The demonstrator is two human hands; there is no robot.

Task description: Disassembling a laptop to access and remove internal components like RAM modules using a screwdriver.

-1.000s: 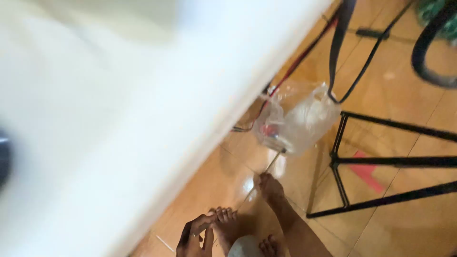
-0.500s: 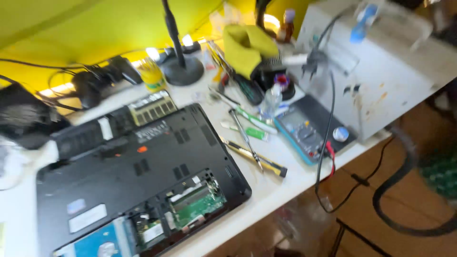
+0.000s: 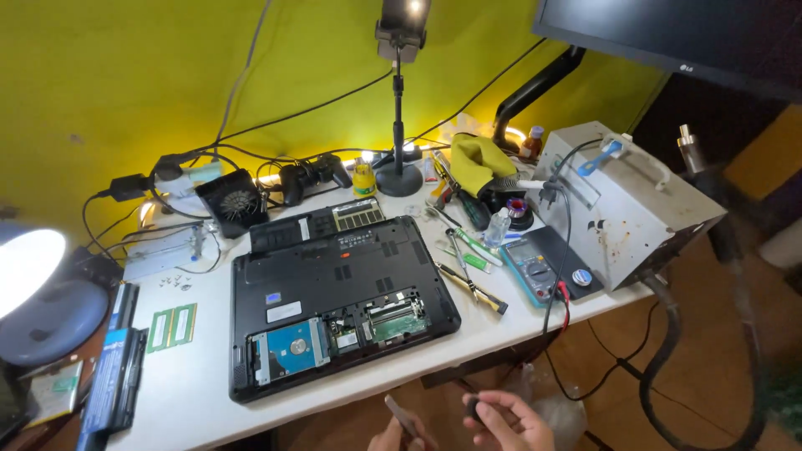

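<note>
both hands sit low at the bottom edge, below the front of the white table (image 3: 200, 401). left hand (image 3: 399, 436) pinches a thin flat grey strip (image 3: 403, 418) between closed fingers; right hand (image 3: 510, 422) curls around a small dark piece (image 3: 474, 407), fingertips nearly shut on it. the opened black laptop lying bottom-up (image 3: 338, 301) sits on the table just above them, with a teal multimeter (image 3: 535, 269) to its right.

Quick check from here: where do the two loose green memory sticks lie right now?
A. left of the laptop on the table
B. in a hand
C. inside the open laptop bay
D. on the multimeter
A: the two memory sticks lie side by side on the white table, left of the upturned laptop.
</note>
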